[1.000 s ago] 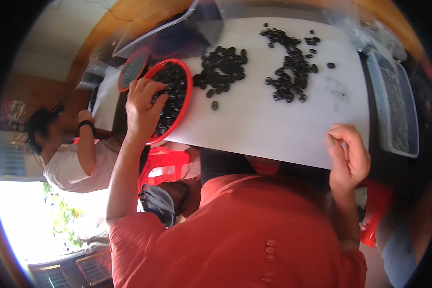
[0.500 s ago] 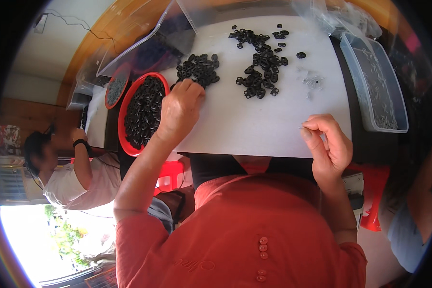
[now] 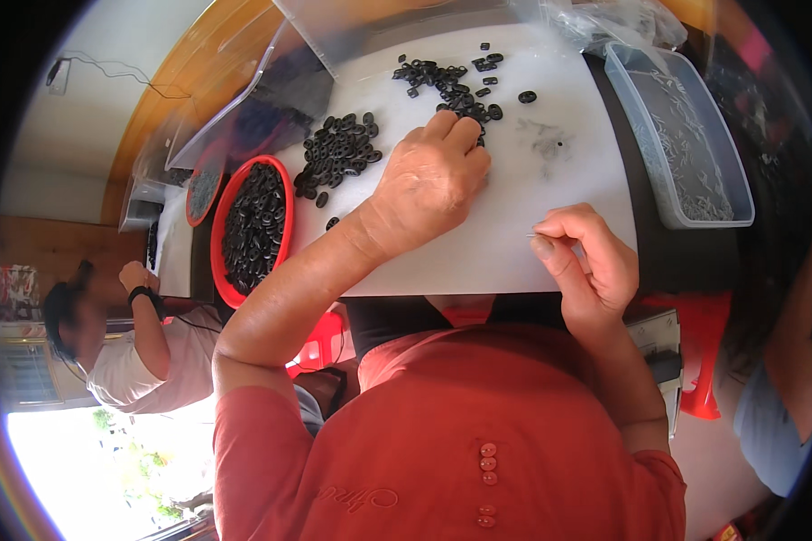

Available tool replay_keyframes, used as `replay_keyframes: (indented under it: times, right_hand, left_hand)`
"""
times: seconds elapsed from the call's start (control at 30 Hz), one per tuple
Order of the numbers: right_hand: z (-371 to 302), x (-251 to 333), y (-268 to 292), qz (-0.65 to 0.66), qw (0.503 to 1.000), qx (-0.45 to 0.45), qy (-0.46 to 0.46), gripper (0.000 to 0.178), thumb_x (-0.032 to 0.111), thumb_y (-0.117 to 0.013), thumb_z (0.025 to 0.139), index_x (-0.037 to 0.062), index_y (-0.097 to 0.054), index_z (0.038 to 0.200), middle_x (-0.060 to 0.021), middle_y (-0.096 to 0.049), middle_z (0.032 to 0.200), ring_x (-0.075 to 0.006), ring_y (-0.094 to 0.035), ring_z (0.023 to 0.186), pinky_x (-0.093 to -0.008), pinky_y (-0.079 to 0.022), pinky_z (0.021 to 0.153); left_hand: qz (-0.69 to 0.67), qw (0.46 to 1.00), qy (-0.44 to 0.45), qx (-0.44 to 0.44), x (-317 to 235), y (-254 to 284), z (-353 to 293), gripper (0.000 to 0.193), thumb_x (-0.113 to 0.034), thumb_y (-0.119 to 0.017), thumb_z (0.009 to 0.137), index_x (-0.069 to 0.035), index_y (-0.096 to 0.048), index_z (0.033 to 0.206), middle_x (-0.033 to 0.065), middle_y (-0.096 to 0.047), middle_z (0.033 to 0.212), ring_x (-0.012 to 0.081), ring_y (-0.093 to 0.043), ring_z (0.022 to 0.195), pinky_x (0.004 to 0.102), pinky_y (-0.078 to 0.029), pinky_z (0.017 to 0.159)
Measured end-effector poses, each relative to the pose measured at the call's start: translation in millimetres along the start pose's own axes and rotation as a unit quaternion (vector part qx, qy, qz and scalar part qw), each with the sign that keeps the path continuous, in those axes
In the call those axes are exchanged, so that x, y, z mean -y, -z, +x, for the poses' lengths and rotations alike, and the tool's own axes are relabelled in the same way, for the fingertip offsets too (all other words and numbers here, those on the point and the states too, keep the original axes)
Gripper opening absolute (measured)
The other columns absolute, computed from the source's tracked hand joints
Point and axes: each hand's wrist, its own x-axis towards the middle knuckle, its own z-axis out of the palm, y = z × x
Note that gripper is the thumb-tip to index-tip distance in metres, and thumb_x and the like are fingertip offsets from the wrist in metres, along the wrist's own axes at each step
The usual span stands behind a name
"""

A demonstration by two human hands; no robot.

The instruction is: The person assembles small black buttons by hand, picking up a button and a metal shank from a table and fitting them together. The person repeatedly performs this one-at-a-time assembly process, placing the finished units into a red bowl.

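My left hand (image 3: 431, 180) is over the near end of a loose pile of small black oval and squarish parts (image 3: 444, 83) on the white work surface (image 3: 478, 261). Its fingers are bent, and the back of the hand hides the fingertips and whatever they hold. Lower down on the right, my right hand (image 3: 595, 261) pinches a thin metal pin (image 3: 532, 236) between thumb and forefinger, its end sticking out to the left. A second cluster of black oval parts (image 3: 338, 149) lies to the left. Small silvery pins (image 3: 546, 137) are scattered beyond my right hand.
A red-rimmed bowl (image 3: 289, 212) of black parts stands left, with a smaller red dish (image 3: 192, 212) of grey pieces behind. A clear plastic bin (image 3: 738, 222) with pins stands right. A transparent panel (image 3: 235, 95) rises at the far left. Another person (image 3: 153, 361) sits left.
My left hand has moved right, from the left cluster to the right-hand pile. A few black parts now lie apart near the left cluster. My right hand keeps its pinch.
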Motion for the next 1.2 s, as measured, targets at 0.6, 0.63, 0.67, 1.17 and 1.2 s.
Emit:
replay_keyframes:
  times: [0.6,0.63,0.67,1.17,1.2]
  right_hand:
    - [-0.5,-0.2,-1.2,-0.006,1.000,-0.004,-0.013,0.007,-0.003,-0.067,0.090,-0.0020,-0.062,0.095,-0.0071,-0.064,0.082,-0.0112,-0.058,0.068,-0.0233,-0.047,0.062]
    - [-0.5,0.0,-0.7,-0.007,1.000,-0.002,-0.014,0.007,-0.003,-0.067,0.090,-0.0020,-0.062,0.095,-0.0070,-0.064,0.082,-0.0112,-0.058,0.069,-0.0233,-0.047,0.063]
    - [-0.4,0.5,-0.5,-0.008,1.000,0.001,-0.015,0.007,-0.003,-0.067,0.090,-0.0020,-0.062,0.095,-0.0070,-0.064,0.083,-0.0111,-0.058,0.069,-0.0232,-0.047,0.063]
    - [14.4,5.9,-66.6,0.080,0.994,-0.004,-0.068,0.006,0.001,-0.065,0.096,0.0001,-0.060,0.099,-0.0014,-0.064,0.085,-0.0070,-0.057,0.072,-0.0212,-0.046,0.063]
    - [14.4,8.6,-69.4,0.106,0.989,-0.011,-0.099,0.006,0.001,-0.065,0.095,0.0006,-0.059,0.098,-0.0010,-0.064,0.084,-0.0071,-0.058,0.073,-0.0221,-0.047,0.063]
  left_hand:
    - [-0.127,0.989,0.071,-0.005,-8.2,4.2,-26.9,0.017,-0.002,-0.073,0.078,-0.002,-0.061,0.090,0.0090,-0.057,0.081,0.0256,-0.061,0.071,0.0363,-0.050,0.060]
    - [-0.176,0.978,0.108,-0.010,-9.8,3.8,-30.2,0.015,-0.002,-0.073,0.080,-0.002,-0.062,0.091,0.0072,-0.058,0.082,0.0223,-0.061,0.070,0.0341,-0.049,0.059]
    - [-0.224,0.964,0.143,-0.016,-13.6,5.0,-35.5,0.014,-0.003,-0.072,0.082,-0.002,-0.064,0.092,0.0054,-0.059,0.082,0.0191,-0.060,0.070,0.0319,-0.048,0.059]
    - [-0.724,0.535,0.415,-0.132,-53.6,29.8,-64.1,0.011,-0.002,-0.064,0.095,0.006,-0.063,0.103,0.0102,-0.066,0.086,0.0164,-0.063,0.071,0.0273,-0.050,0.054]
    - [-0.745,0.502,0.413,-0.152,-54.2,29.3,-66.1,0.012,-0.002,-0.064,0.095,0.006,-0.063,0.103,0.0110,-0.066,0.086,0.0175,-0.064,0.071,0.0277,-0.050,0.054]
